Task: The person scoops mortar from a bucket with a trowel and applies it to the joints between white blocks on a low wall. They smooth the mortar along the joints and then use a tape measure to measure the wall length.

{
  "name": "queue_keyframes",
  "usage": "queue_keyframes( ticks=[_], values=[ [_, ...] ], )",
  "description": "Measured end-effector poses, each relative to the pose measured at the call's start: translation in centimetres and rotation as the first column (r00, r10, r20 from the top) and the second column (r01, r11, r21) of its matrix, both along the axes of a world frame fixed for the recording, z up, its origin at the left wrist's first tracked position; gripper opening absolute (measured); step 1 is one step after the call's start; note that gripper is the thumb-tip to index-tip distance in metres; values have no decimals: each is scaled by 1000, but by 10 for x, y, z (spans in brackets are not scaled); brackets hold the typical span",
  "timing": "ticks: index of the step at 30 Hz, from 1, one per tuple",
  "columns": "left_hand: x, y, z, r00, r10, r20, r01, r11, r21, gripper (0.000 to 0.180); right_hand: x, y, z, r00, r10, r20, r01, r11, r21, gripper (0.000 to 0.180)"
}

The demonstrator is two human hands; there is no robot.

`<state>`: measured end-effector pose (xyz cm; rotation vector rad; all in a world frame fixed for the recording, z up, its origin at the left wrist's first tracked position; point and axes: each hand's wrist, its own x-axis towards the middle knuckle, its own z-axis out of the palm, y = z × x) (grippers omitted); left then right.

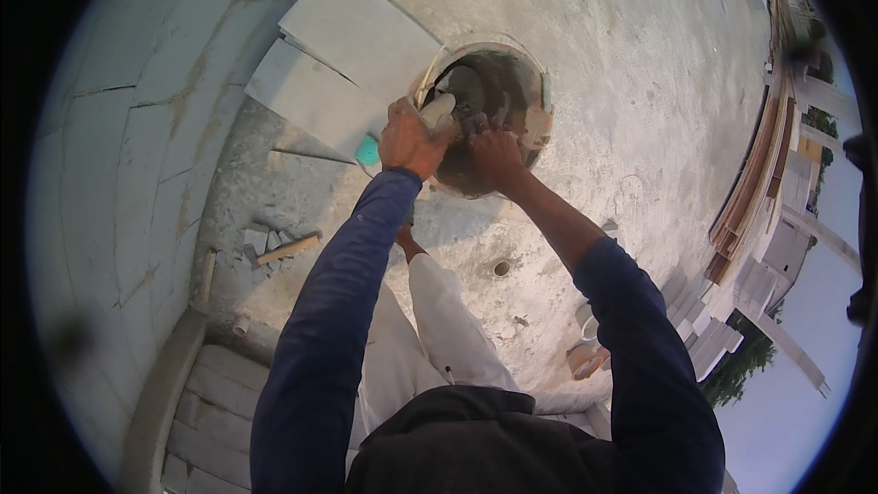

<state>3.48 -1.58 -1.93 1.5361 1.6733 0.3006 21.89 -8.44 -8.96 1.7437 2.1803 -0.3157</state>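
Note:
A round bucket (540, 82) stands on the floor ahead of me, its inside coated with dark wet grey material (465, 87). Over its left rim, my left hand (416, 140) is closed around a pale, rounded object (438, 109) whose kind I cannot make out. Reaching into the bucket from the right, my right hand (497, 154) has its fingers stretched down, apart and smeared grey. Their tips are partly lost against the dark contents. A turquoise object (368, 150) lies beside my left wrist.
Large pale slabs (352, 41) lie left of the bucket, along a block wall (137, 137). Broken pieces and a wood strip (288, 250) are at lower left. A small round hole (501, 268) marks the floor. Long boards (754, 183) and stacked blocks (713, 348) line the right.

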Motion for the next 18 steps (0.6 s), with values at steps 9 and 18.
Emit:
queue_keyframes(
  ticks=[9, 18],
  values=[
    [8, -3, 5, 998, -62, -5, 62, 997, 50, 66, 27, -19, 13, 997, -70, 10, 71, 990, -118, 29],
    [13, -8, 4, 993, -109, -40, 114, 986, 120, 65, 10, -9, -5, 984, -161, 70, 167, 981, -93, 32]
  ],
)
